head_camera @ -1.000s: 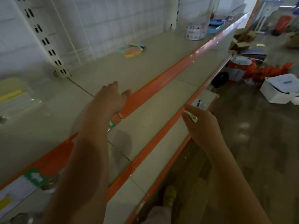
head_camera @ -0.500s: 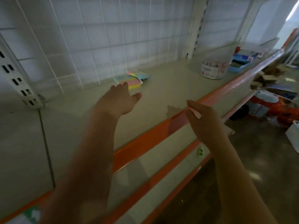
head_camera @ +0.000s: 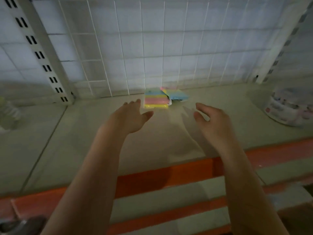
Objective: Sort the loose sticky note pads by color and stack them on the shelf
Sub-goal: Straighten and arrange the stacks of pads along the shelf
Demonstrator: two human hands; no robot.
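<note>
A small heap of sticky note pads lies at the back of the beige shelf (head_camera: 84, 133), against the white wire grid. The front pad (head_camera: 156, 100) shows blue, yellow, pink and yellow stripes; a blue pad (head_camera: 179, 95) leans behind it to the right. My left hand (head_camera: 130, 116) reaches over the shelf with fingers spread, its fingertips just short of the striped pad and touching nothing. My right hand (head_camera: 211, 119) hovers to the right of the pads, fingers loosely curved, holding nothing.
A round clear tub (head_camera: 286, 109) with a printed label stands at the right of the shelf. A blurred clear container (head_camera: 8, 114) sits at the far left. A slotted white upright (head_camera: 42, 53) rises at the back left. Orange shelf edges (head_camera: 152, 180) run along the front.
The view has turned to face the pads squarely. Both hands have moved forward over the shelf toward the pads; the right hand has left the orange shelf edge.
</note>
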